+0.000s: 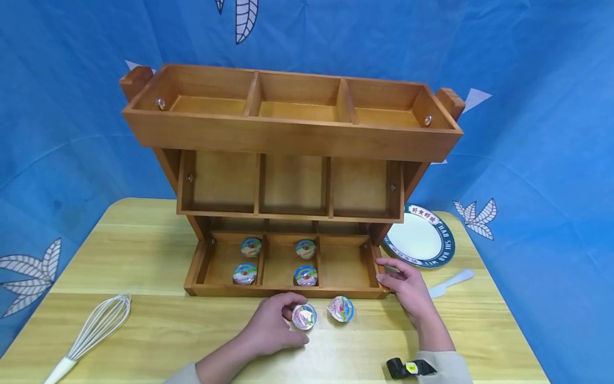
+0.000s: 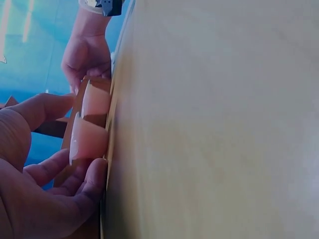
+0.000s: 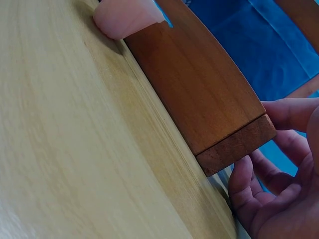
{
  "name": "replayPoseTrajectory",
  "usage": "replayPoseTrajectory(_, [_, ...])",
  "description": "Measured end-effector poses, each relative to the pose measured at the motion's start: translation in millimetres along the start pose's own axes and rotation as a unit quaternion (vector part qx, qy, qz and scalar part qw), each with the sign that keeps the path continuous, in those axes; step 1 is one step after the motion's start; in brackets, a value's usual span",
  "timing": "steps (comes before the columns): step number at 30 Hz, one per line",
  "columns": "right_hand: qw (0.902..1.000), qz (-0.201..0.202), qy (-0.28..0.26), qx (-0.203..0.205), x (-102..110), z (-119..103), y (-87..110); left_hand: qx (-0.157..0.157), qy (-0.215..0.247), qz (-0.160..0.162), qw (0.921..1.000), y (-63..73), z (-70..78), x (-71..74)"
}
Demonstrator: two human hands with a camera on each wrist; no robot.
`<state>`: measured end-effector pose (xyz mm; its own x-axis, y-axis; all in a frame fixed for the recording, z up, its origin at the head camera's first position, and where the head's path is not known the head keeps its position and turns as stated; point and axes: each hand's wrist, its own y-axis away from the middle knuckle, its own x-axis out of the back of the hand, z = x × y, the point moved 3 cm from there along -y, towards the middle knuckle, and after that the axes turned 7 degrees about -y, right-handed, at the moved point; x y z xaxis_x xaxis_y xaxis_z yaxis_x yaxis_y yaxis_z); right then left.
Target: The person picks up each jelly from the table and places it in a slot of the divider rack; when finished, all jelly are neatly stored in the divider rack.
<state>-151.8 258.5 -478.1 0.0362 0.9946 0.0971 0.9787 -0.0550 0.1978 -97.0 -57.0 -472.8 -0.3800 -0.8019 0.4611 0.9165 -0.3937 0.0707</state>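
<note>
A small pink jelly cup [image 1: 304, 317] with a shiny foil lid stands on the table before the wooden rack [image 1: 288, 293]. My left hand [image 1: 274, 326] curves around its left side, fingers close by and thumb apart from it; whether the fingertips touch cannot be told. Just right of it is a second jelly cup [image 1: 341, 309]. My right hand [image 1: 406, 285] holds the right end of the rack's bottom tray, thumb and finger at the side wall's edge. In the right wrist view, curled fingers [image 3: 242, 174] lie beside the tray's end.
Several jelly cups [image 1: 305, 276] sit in the bottom tray's left and middle compartments. A whisk [image 1: 98, 328] lies at left. On the right are a plate [image 1: 438, 258] and a white knife [image 1: 452, 282]. The rack's upper trays [image 1: 288, 133] overhang the bottom one.
</note>
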Motion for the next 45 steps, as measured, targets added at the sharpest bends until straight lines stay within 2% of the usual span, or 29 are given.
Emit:
replayPoseTrajectory(6, [1.0, -0.002, 0.0, 0.003, 1, 1, 1.8, -0.005, -0.008, 0.009, 0.9999, -3.2, -4.1, -6.8])
replayPoseTrajectory(13, [1.0, 0.003, 0.002, 0.005, 1, -1, 0.1, 0.001, -0.011, 0.018, 0.9998, -6.0, -4.8, -7.4])
replayPoseTrajectory(19, [0.9999, 0.004, 0.005, 0.012, 1, -1, -0.5, -0.009, -0.028, 0.005, 0.9996, -5.5, -1.6, -5.1])
replayPoseTrajectory(25, [0.9999, 0.007, 0.01, 0.011, 1, 0, 0.1, -0.027, -0.047, -0.032, 0.998, -2.5, 8.4, -2.0])
replayPoseTrajectory(30, [0.9999, 0.007, 0.01, 0.007, 0, 0, 0.7, -0.026, -0.019, -0.065, 0.9974, -4.3, 18.8, 2.2])
replayPoseTrajectory(37, [1.0, 0.005, 0.005, 0.004, 0, -1, 0.5, -0.021, 0.04, -0.092, 0.9947, -11.1, 32.2, 4.3])
replayPoseTrajectory(42, [0.9999, 0.007, 0.003, 0.008, 0, -2, 0.7, -0.023, 0.089, -0.105, 0.9902, -17.1, 41.1, 5.5])
replayPoseTrajectory(45, [0.9999, 0.007, 0.001, 0.009, 0, -2, 0.8, -0.021, 0.101, -0.103, 0.9893, -22.3, 45.2, 6.1])
